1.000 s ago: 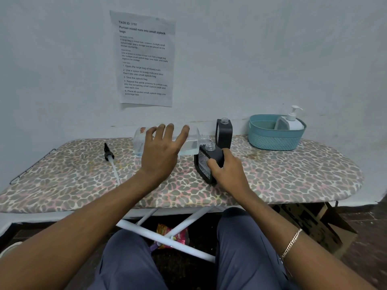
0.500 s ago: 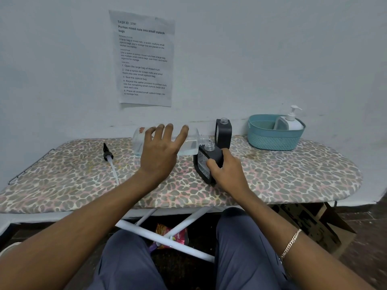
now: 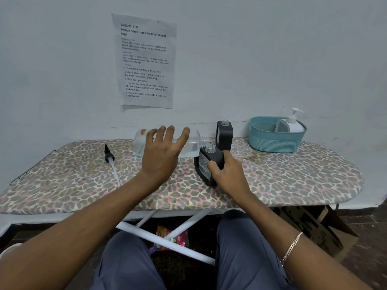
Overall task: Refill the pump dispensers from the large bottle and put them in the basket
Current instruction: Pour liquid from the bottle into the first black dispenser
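My left hand point(image 3: 162, 154) grips the large clear bottle point(image 3: 193, 144), tipped on its side with its open neck just above the mouth of a black dispenser point(image 3: 206, 165). That dispenser leans to the left, capless, and my right hand point(image 3: 227, 174) holds it from the right. Behind it a second black dispenser point(image 3: 224, 135) stands upright with no pump. A black pump head with a white tube point(image 3: 111, 162) lies on the board at the left. The teal basket point(image 3: 272, 141) at the back right holds a white pump dispenser point(image 3: 293, 123).
Everything rests on an ironing board with a leopard-print cover point(image 3: 293, 181) against a pale wall. A printed sheet point(image 3: 146, 61) is taped above. A cardboard box point(image 3: 314, 225) sits on the floor under the right end, beside my knees.
Nearly nothing differs. Both hands keep their holds; the large bottle stays tipped over the leaning dispenser's mouth.
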